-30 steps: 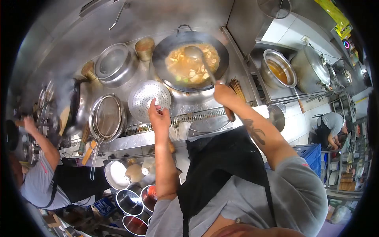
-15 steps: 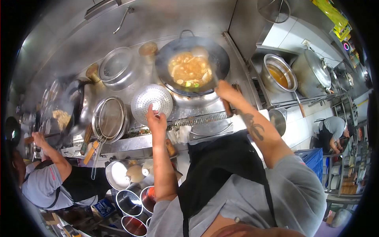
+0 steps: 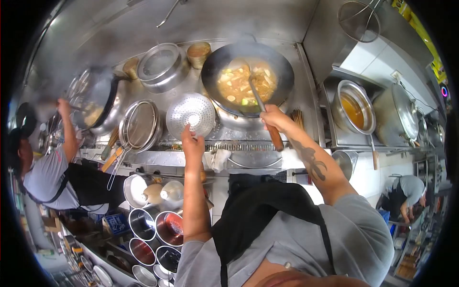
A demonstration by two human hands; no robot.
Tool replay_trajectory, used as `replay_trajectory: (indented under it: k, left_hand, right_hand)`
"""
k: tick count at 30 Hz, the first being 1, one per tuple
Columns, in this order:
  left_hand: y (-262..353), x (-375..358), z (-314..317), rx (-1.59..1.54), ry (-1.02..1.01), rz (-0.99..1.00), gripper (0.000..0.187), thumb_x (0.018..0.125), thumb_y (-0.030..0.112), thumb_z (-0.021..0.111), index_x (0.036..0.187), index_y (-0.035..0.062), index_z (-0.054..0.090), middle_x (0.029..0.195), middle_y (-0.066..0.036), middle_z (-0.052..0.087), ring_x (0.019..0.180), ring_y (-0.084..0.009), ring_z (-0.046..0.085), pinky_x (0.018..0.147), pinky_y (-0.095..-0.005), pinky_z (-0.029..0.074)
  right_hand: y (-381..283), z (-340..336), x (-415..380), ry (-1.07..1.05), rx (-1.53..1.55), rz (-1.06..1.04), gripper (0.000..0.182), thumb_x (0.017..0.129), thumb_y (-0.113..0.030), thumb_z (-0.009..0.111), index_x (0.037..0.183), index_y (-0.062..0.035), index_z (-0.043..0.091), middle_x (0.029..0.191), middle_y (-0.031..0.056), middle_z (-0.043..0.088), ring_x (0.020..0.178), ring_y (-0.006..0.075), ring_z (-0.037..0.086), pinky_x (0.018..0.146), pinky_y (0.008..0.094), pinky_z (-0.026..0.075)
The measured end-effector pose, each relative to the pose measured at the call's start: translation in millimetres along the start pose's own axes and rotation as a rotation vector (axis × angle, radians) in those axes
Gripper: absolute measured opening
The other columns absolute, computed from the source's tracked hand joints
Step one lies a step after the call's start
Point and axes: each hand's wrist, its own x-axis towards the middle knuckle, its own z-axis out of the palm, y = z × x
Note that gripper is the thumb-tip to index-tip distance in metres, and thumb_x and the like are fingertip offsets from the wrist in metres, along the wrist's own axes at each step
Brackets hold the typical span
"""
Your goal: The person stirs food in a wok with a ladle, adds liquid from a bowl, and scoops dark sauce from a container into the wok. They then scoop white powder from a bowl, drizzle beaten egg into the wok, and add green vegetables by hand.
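Note:
My right hand [image 3: 276, 117] is wrapped round the handle of a ladle [image 3: 256, 94], whose wooden end sticks out below my fist. The ladle's head sits among the food in a dark wok [image 3: 286, 79] on the stove. Pale chunks and some green pieces lie in a yellow-brown sauce [image 3: 244, 91], and steam rises over them. My left hand [image 3: 193, 146] hovers at the near rim of a round perforated metal strainer [image 3: 190, 114], fingers loosely bent and apart, its fingertips overlapping the rim in this view.
Left of the strainer rest a mesh sieve [image 3: 138, 125] and a covered metal pot [image 3: 160, 67]. A pot of yellow liquid [image 3: 354, 112] stands at right. Several sauce containers [image 3: 169, 228] are below left. A co-worker [image 3: 52, 177] handles another wok [image 3: 98, 98].
The view has shifted. In the wok, the ladle has swung, its shaft now slanting up and left across the food. My left hand has slid slightly back towards the strainer's near rim.

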Motion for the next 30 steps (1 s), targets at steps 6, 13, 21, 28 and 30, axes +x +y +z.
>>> replay_trajectory:
  k: [6,13,21,28,30]
  left_hand:
    - [14.4,-19.8,-4.8,0.089,0.101,0.015,0.053,0.072,-0.002,0.06,0.124,-0.0045,0.047,0.089,-0.011,0.053,0.067,-0.0151,0.052,0.059,-0.0286,0.045]
    - [41.2,-31.3,14.0,0.067,0.191,-0.047,0.054,0.072,-0.001,0.061,0.124,-0.0043,0.047,0.09,-0.012,0.053,0.067,-0.0172,0.052,0.057,-0.0291,0.046]
    - [36.4,-31.9,9.7,0.128,0.19,-0.06,0.055,0.071,0.0,0.062,0.123,-0.0045,0.047,0.087,-0.014,0.052,0.068,-0.0202,0.053,0.057,-0.0297,0.046]
    - [35.4,-13.6,21.1,0.044,0.145,-0.048,0.055,0.07,0.0,0.061,0.123,-0.0053,0.047,0.088,-0.014,0.054,0.062,-0.0208,0.054,0.057,-0.031,0.046]
    - [35.5,-7.6,21.3,0.052,0.123,-0.055,0.056,0.07,0.001,0.061,0.124,-0.0052,0.047,0.088,-0.014,0.054,0.062,-0.0198,0.054,0.058,-0.0309,0.046]
  right_hand:
    - [10.5,-111.8,-30.6,-0.264,0.313,0.118,0.009,0.085,-0.01,0.056,0.092,-0.0046,0.056,0.068,0.0014,0.055,0.046,0.0099,0.048,0.038,0.0268,0.04]
    - [37.8,-78.0,2.4,0.028,-0.559,-0.135,0.033,0.084,-0.015,0.058,0.109,0.0049,0.05,0.075,0.0107,0.061,0.067,0.0184,0.063,0.063,0.0305,0.051]
    - [31.1,-162.7,12.5,-0.235,-0.184,-0.026,0.023,0.084,-0.016,0.059,0.101,-0.0015,0.058,0.069,0.004,0.057,0.059,0.0107,0.057,0.049,0.0291,0.047]
    - [48.2,-69.3,13.5,-0.124,-0.196,-0.198,0.018,0.083,-0.018,0.059,0.093,-0.0029,0.057,0.07,0.0043,0.056,0.057,0.0141,0.056,0.05,0.0293,0.047]
    - [43.7,-94.5,-7.3,-0.381,0.308,-0.153,0.015,0.084,-0.017,0.061,0.09,-0.0041,0.056,0.07,0.0008,0.053,0.055,0.0089,0.051,0.048,0.024,0.045]
